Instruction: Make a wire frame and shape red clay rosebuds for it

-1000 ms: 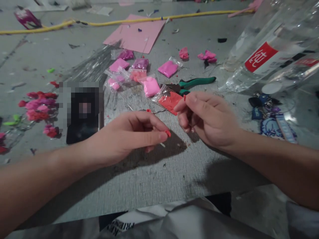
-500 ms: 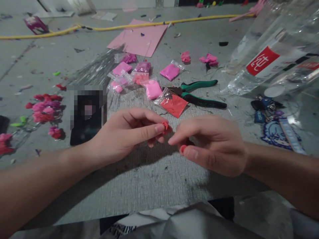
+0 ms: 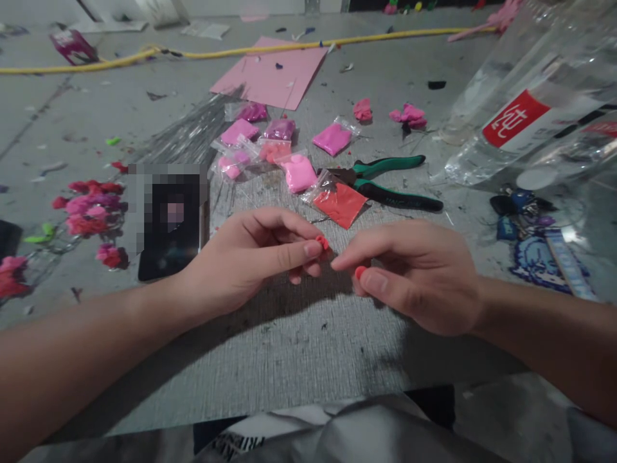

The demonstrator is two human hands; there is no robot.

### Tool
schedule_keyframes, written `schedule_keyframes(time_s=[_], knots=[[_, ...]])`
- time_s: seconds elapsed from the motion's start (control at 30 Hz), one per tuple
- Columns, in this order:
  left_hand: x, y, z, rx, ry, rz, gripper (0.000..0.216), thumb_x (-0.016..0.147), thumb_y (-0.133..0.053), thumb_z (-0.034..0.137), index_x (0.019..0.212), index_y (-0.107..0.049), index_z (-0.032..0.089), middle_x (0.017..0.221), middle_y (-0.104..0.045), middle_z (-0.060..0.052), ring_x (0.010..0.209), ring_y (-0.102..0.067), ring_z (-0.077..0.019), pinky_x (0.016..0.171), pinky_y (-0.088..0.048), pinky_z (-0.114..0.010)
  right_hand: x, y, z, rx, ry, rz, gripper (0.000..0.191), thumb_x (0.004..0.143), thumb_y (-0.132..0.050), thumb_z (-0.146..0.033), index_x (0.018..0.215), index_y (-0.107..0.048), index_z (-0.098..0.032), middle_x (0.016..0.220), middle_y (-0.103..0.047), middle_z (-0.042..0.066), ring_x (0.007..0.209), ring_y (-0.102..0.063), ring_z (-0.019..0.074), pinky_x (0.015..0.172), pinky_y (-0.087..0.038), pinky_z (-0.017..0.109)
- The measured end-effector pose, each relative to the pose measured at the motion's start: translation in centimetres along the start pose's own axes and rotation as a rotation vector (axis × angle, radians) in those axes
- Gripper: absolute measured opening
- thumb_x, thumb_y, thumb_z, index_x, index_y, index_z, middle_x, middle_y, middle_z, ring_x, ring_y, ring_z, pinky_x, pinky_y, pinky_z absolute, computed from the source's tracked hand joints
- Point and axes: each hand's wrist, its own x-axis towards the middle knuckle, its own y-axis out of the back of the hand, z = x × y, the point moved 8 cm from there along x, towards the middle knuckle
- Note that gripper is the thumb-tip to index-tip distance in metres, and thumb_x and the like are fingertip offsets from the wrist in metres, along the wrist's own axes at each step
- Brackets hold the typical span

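Note:
Between the thumb and forefinger of my left hand (image 3: 255, 260) is a small red clay flower (image 3: 322, 243). A little to the right, my right hand (image 3: 414, 276) pinches a small red piece of clay (image 3: 359, 272) against its thumb. The two hands are close together but apart, above the grey table. Just beyond them lie a zip bag of red clay (image 3: 341, 204) and a bag of light pink clay (image 3: 299, 173). Pliers with green and black handles (image 3: 393, 168) rest behind the red bag.
A phone (image 3: 168, 225) lies left of my left hand, with a bunch of pink and red clay flowers (image 3: 89, 209) farther left. Thin wires (image 3: 183, 128) spread behind the phone. Clear bottles (image 3: 511, 122) and a keychain bundle (image 3: 525, 218) are on the right. A yellow cable (image 3: 231, 51) crosses the back.
My right thumb and the red clay piece in that hand have risen slightly. My left hand keeps its pinch on the red flower. The whole view has shifted a little.

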Motion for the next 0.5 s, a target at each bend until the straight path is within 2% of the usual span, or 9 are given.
schedule_keyframes(time_s=[0.13,0.27,0.37,0.5], knots=[[0.33,0.64,-0.08,0.074,-0.021,0.075,0.013,0.079,-0.087,0.02,0.084,-0.076,0.018,0.073,-0.077,-0.001,0.062,-0.069,-0.0112,0.054,-0.054,-0.02,0.14,0.03,0.34,-0.044,-0.048,0.005,0.007,0.093,-0.07,-0.024,0.091,-0.076,-0.025,0.067,-0.069,-0.003,0.054,-0.058,0.0097,0.051,-0.047,0.023],[0.51,0.98,-0.16,0.051,-0.038,0.113,0.017,0.073,-0.09,0.015,0.077,-0.074,0.017,0.076,-0.078,-0.001,0.058,-0.065,-0.008,0.053,-0.053,-0.018,0.12,-0.35,0.41,-0.088,-0.029,-0.038,0.006,0.093,-0.07,-0.024,0.093,-0.076,-0.025,0.069,-0.069,-0.003,0.058,-0.06,0.0107,0.055,-0.05,0.024],[0.55,1.03,-0.34,0.011,-0.038,0.101,0.02,0.071,-0.091,0.013,0.071,-0.071,0.016,0.08,-0.079,-0.002,0.058,-0.064,-0.0071,0.052,-0.052,-0.017,0.05,-0.29,0.74,-0.069,-0.042,-0.027,0.006,0.095,-0.07,-0.024,0.094,-0.075,-0.024,0.068,-0.067,-0.004,0.055,-0.058,0.0088,0.052,-0.048,0.022],[0.61,0.93,-0.65,-0.025,-0.011,0.062,0.016,0.076,-0.088,0.012,0.076,-0.073,0.016,0.077,-0.079,0.0,0.059,-0.065,-0.0066,0.055,-0.053,-0.016,-0.05,-0.21,0.99,-0.036,-0.063,-0.02,0.005,0.097,-0.069,-0.024,0.096,-0.075,-0.023,0.07,-0.067,-0.005,0.055,-0.057,0.0071,0.05,-0.046,0.021]])
